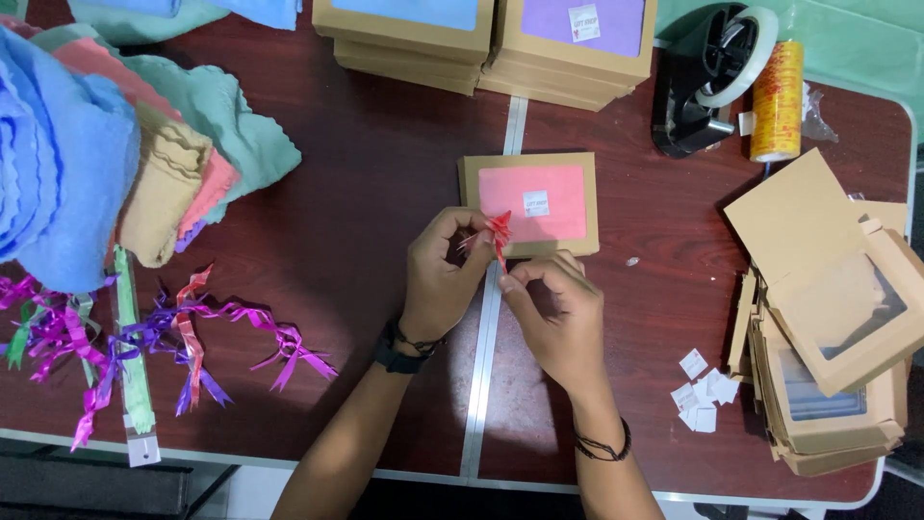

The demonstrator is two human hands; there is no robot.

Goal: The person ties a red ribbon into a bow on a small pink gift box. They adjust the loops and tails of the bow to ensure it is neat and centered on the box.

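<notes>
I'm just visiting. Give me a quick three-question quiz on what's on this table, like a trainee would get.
1. True or false: both hands, left hand and right hand, pinch the red ribbon bow.
2. What colour shows in the window of the flat box behind the bow?
3. The tape dispenser sits where? A) far right B) near left C) centre

Key
1. True
2. Pink
3. A

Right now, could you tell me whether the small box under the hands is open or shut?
Shut: the kraft box lies flat on the table, its windowed lid down, pink showing through. Both hands hold a red ribbon bow at its near edge.
</notes>
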